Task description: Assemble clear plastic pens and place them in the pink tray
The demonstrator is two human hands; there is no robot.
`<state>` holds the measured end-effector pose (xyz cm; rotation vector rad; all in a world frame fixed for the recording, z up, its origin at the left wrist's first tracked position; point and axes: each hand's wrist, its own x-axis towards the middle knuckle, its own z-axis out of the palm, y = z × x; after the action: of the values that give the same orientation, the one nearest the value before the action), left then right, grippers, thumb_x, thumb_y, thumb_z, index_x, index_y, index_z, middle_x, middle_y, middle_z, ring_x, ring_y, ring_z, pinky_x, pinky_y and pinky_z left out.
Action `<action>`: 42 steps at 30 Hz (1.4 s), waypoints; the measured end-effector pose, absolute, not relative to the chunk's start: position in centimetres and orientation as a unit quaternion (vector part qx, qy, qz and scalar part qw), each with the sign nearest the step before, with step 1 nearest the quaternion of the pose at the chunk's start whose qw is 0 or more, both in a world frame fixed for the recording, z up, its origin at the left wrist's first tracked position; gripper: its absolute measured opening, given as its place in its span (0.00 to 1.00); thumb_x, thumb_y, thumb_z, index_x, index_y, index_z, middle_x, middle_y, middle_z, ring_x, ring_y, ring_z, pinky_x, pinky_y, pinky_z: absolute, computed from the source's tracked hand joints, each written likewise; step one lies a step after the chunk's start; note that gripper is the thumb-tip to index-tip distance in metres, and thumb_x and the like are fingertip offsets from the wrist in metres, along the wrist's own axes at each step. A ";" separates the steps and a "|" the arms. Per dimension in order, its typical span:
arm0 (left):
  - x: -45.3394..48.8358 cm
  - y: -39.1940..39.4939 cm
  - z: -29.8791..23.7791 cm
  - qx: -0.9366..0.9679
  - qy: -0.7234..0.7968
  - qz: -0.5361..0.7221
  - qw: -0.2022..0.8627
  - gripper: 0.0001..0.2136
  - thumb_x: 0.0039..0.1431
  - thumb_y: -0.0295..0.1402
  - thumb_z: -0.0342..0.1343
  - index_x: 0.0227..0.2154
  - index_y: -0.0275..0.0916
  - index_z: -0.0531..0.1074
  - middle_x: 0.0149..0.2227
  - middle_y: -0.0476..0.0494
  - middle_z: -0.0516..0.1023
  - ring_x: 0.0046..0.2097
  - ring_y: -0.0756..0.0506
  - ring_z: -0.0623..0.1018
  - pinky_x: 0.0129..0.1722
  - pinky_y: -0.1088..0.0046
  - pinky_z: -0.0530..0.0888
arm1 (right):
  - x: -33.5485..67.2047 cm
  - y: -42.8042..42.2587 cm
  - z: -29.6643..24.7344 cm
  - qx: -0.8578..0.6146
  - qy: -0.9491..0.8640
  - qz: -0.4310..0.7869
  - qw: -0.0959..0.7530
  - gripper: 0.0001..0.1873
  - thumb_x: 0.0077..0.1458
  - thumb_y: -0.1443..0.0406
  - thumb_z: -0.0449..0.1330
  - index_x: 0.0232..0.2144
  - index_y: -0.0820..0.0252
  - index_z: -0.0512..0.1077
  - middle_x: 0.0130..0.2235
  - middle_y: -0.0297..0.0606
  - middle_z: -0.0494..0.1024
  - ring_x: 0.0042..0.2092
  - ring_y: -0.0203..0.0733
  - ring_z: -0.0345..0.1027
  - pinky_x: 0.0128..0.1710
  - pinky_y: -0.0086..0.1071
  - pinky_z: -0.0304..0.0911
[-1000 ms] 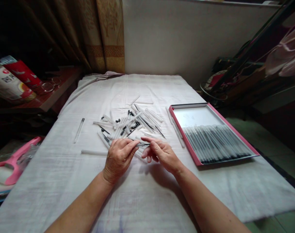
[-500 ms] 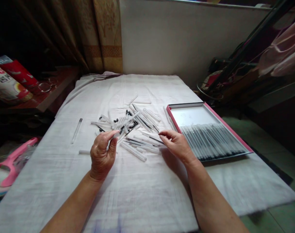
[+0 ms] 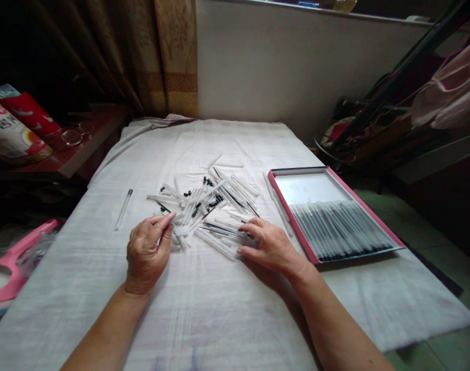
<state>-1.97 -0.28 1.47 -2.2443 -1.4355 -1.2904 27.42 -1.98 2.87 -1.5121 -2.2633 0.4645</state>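
Observation:
My left hand is closed in a pinch at the near left of a loose pile of pen parts. A translucent plastic pen piece shows at its fingertips, too blurred to tell cap from barrel. My right hand reaches low over the pile's right side, thumb and fingers apart around some blurred refills. The pile holds clear pen barrels, thin dark-tipped refills and small black plugs. To the right, a shallow pink-edged box contains a row of assembled clear pens.
One black-ended pen lies alone at the left. Several clear tubes rest along the box's left side. A pink-handled item sits beyond the left edge of the cloth-covered table. Glasses lie on a side cabinet.
My left hand has moved left and slightly down, still pinching. My right hand has shifted left and lower over the pile, and its fingers have spread. The view has shifted slightly.

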 end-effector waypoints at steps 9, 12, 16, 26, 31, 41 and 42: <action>-1.8 -0.1 1.0 -0.763 -0.491 -0.415 0.069 0.13 0.63 0.28 0.53 0.49 0.43 0.74 0.39 0.42 0.78 0.40 0.44 0.77 0.42 0.66 0.72 | 25.3 -0.6 2.1 -0.577 -0.802 0.058 0.141 0.16 0.56 0.58 0.61 0.46 0.57 0.74 0.44 0.42 0.76 0.45 0.45 0.70 0.41 0.33 0.63; -2.0 0.0 1.0 -0.759 -0.497 -0.414 0.073 0.12 0.63 0.29 0.53 0.48 0.43 0.74 0.39 0.42 0.78 0.40 0.43 0.77 0.42 0.66 0.71 | 25.3 -0.2 2.2 -0.589 -0.794 0.044 0.147 0.14 0.58 0.59 0.59 0.46 0.57 0.74 0.45 0.42 0.77 0.45 0.45 0.70 0.41 0.32 0.63; -2.0 0.1 1.0 -0.757 -0.500 -0.414 0.078 0.12 0.64 0.29 0.53 0.47 0.42 0.74 0.39 0.42 0.78 0.40 0.43 0.77 0.42 0.66 0.71 | 25.1 0.5 3.1 -0.585 -0.797 0.033 0.148 0.12 0.61 0.65 0.55 0.44 0.55 0.76 0.45 0.40 0.78 0.45 0.43 0.71 0.39 0.31 0.62; -2.0 0.0 0.9 -0.767 -0.503 -0.389 0.090 0.12 0.64 0.30 0.51 0.47 0.44 0.74 0.39 0.43 0.79 0.41 0.43 0.77 0.41 0.65 0.69 | 22.3 6.7 4.7 -0.617 -0.784 0.036 0.055 0.17 0.63 0.60 0.50 0.46 0.50 0.77 0.47 0.39 0.78 0.45 0.44 0.73 0.39 0.32 0.64; -1.8 0.0 0.8 -0.776 -0.490 -0.386 0.092 0.12 0.64 0.29 0.51 0.48 0.42 0.74 0.39 0.43 0.78 0.41 0.43 0.77 0.42 0.65 0.69 | 21.1 8.5 4.6 -0.624 -0.781 0.032 -0.004 0.17 0.61 0.59 0.52 0.46 0.50 0.77 0.46 0.41 0.78 0.45 0.47 0.73 0.40 0.35 0.66; -1.7 -0.3 0.9 -0.779 -0.498 -0.366 0.104 0.13 0.63 0.28 0.52 0.48 0.44 0.74 0.40 0.42 0.78 0.41 0.43 0.76 0.43 0.63 0.67 | 19.4 9.8 6.3 -0.635 -0.768 0.051 -0.062 0.16 0.56 0.67 0.55 0.44 0.59 0.78 0.47 0.51 0.79 0.48 0.56 0.74 0.42 0.40 0.67; -1.7 -0.3 0.9 -0.780 -0.496 -0.366 0.104 0.12 0.63 0.28 0.52 0.48 0.43 0.74 0.40 0.42 0.78 0.41 0.43 0.76 0.43 0.63 0.67 | 19.3 9.9 6.2 -0.635 -0.768 0.052 -0.065 0.16 0.56 0.68 0.55 0.44 0.60 0.78 0.47 0.52 0.79 0.48 0.56 0.74 0.42 0.40 0.67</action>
<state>-1.70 -0.31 0.86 -2.3006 -1.4638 -1.0792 19.32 9.93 6.24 -2.0833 -2.5179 0.1698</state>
